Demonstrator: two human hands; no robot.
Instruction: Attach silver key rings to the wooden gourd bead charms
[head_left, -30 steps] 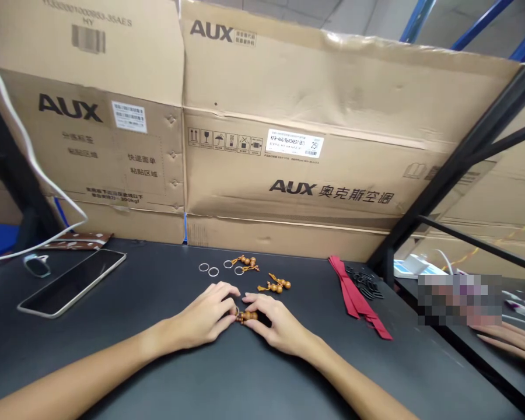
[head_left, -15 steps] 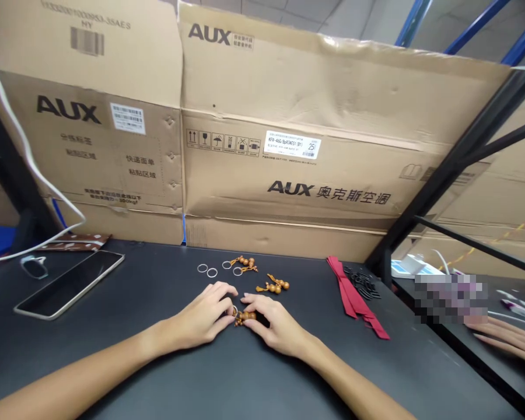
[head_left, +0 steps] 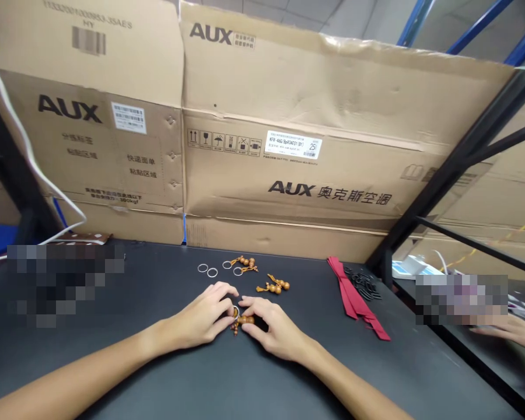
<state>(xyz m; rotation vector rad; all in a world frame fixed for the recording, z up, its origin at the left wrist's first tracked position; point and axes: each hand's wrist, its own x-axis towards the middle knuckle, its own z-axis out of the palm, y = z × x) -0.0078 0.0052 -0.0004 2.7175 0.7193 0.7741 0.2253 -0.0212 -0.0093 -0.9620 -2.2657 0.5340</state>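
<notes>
My left hand [head_left: 212, 313] rests low over the dark tabletop, its thumb and forefinger pinching a silver key ring [head_left: 236, 312]. Against that ring lies a brown wooden gourd charm [head_left: 247, 320] with a cord and small beads at its left end. My right hand [head_left: 271, 326] curves around the charm's right end, thumb below and fingers above. How the cord and ring meet is hidden by the left fingertips. Beyond my hands lie two loose gourd charms [head_left: 275, 286]. Further back are charms with rings attached [head_left: 245, 262] and two bare rings [head_left: 207, 270].
On the right lie red ribbon strips [head_left: 352, 294] beside a pile of black pieces [head_left: 364, 284]. Cardboard [head_left: 289, 204] stands along the back edge. A black metal frame [head_left: 437, 163] borders the right side, with another person's hand [head_left: 507, 332] beyond it. A white cable [head_left: 39, 169] hangs at left.
My right fingers have shifted slightly left along the charm. Its small beads have swung down and left, and more of the ring shows. The other person's hand beyond the frame has moved.
</notes>
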